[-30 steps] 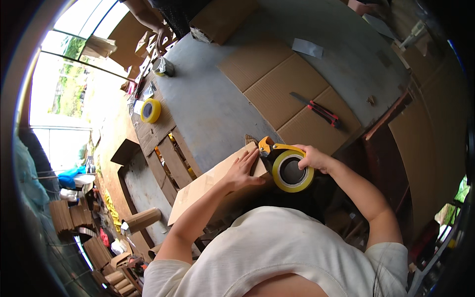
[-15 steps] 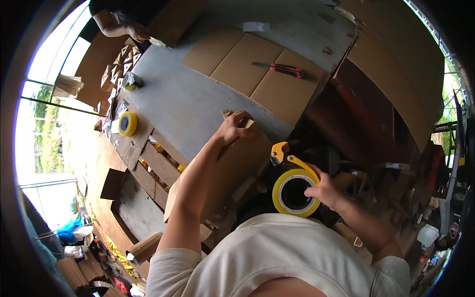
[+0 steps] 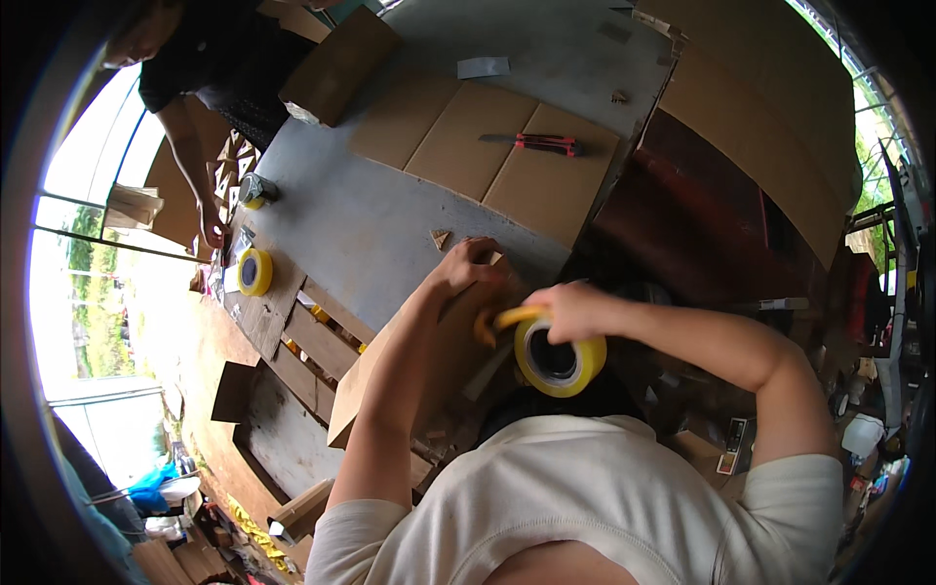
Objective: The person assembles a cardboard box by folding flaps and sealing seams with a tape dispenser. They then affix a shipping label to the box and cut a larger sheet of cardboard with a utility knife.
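Grey tabletop [image 3: 336, 219] ahead; right fingers [image 3: 560, 299] grip a yellow tape dispenser [image 3: 589, 363] (orange head [image 3: 486, 329] blurred), left fingers [image 3: 476, 246] a brown carton [image 3: 456, 359].

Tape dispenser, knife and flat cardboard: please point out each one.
Tape dispenser [image 3: 587, 364], head view: on its yellow tape roll.
Knife [image 3: 542, 144], head view: on its handle.
Flat cardboard [image 3: 472, 158], head view: on its middle panel.

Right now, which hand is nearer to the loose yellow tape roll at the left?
The left hand is nearer: it is on the cardboard box, to the right of the loose tape roll. The right hand is farther right, holding the tape dispenser.
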Demonstrator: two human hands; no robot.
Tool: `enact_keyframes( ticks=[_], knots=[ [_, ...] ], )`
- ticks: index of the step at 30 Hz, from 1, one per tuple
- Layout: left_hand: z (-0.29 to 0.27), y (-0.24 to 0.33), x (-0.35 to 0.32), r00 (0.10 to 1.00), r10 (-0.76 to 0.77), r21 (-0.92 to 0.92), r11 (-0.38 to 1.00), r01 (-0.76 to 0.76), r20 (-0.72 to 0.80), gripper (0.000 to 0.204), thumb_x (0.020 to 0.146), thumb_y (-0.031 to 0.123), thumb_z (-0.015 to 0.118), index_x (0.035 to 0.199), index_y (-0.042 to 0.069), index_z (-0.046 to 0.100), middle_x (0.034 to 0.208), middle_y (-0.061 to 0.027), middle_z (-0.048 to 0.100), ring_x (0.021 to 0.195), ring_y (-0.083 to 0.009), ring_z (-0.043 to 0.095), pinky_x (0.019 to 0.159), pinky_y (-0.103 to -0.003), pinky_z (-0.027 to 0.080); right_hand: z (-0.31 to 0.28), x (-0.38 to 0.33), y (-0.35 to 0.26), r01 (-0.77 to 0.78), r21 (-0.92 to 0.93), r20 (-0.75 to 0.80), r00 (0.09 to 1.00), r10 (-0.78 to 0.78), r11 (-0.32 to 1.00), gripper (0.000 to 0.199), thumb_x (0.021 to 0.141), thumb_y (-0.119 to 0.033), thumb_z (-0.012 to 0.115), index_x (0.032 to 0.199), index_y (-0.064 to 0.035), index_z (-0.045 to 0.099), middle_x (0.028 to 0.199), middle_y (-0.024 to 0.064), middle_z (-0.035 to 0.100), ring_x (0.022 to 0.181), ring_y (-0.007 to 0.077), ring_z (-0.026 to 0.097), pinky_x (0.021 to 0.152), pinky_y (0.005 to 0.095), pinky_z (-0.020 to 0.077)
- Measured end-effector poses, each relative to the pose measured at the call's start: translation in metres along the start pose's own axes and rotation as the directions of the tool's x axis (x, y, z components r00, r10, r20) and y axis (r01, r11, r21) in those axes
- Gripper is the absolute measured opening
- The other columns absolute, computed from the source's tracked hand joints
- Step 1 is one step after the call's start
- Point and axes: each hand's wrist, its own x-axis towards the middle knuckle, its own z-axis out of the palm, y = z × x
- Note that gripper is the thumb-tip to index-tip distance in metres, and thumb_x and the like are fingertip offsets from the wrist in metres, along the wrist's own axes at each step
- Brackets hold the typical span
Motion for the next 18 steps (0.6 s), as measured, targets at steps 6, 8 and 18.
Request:
enact_keyframes(
  ticks=[6, 8, 18],
  knots=[
    [0.004, 0.010, -0.026, 0.941, -0.204, 0.002, 0.977, 0.213, -0.270, 0.067, 0.066, 0.040, 0.067, 0.121, 0.006, 0.050, 0.097, -0.0122, 0.056, 0.083, -0.0223, 0.054, 0.076, -0.031, 0.042, -0.005, 0.009, -0.038, 0.307, -0.350, 0.184, 0.949, -0.256, 0.885, 0.060, 0.065, -0.011, 0.058, 0.122, -0.0278, 0.050, 0.086, 0.0178, 0.054, 0.081, 0.0329, 0.059, 0.073, 0.0386, 0.0487],
    [-0.032, 0.036, -0.029, 0.900, -0.429, 0.140, 0.889, 0.436, -0.079, 0.079, 0.067, 0.045, 0.068, 0.131, 0.009, 0.040, 0.087, -0.0092, 0.057, 0.080, -0.0193, 0.055, 0.075, -0.031, 0.043, -0.045, 0.001, -0.011, 0.223, -0.164, 0.065, 0.974, -0.215, 0.961, 0.070, 0.057, -0.007, 0.061, 0.123, -0.0253, 0.049, 0.082, 0.0172, 0.054, 0.077, 0.0315, 0.057, 0.073, 0.0362, 0.0479],
    [-0.181, -0.054, -0.075, 0.784, -0.450, -0.334, 0.885, 0.325, -0.428, 0.062, 0.085, 0.038, 0.055, 0.134, 0.006, 0.033, 0.128, -0.0091, 0.047, 0.120, -0.0190, 0.040, 0.097, -0.029, 0.031, -0.119, 0.002, 0.061, 0.128, 0.617, -0.291, 0.954, 0.074, 0.777, 0.069, 0.057, 0.012, 0.049, 0.125, -0.0007, 0.045, 0.114, 0.0129, 0.055, 0.103, 0.0174, 0.053, 0.090, 0.0242, 0.0391]
  ],
)
